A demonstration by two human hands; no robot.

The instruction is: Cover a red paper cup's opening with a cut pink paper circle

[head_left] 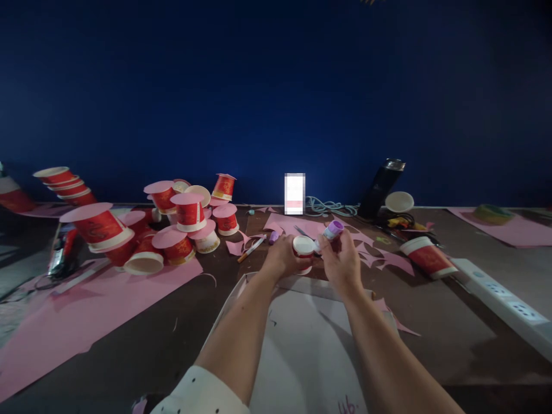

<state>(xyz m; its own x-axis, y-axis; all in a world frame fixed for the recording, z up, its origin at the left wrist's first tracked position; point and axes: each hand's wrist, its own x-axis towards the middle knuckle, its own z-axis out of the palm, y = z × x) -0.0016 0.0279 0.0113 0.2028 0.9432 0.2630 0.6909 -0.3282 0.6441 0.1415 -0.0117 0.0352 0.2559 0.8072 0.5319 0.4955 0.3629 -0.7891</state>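
Head view: left hand [282, 259] has its fingers wrapped round a paper cup [304, 246] near some pink scraps [394, 263], right hand [342, 265] pinches a glue stick [333, 229] beside it (can't tell if they're touching), and pushing too hard could probably dent the cup.

Glue stick [332, 231] — purple and white; held cup [303, 246] — red-and-white

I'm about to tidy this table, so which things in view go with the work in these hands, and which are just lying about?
Likely part of the work:
cup, in the left hand
purple-and-white stick, in the right hand
pink-topped cups

Probably just lying about:
black bottle
power strip
pink paper scraps
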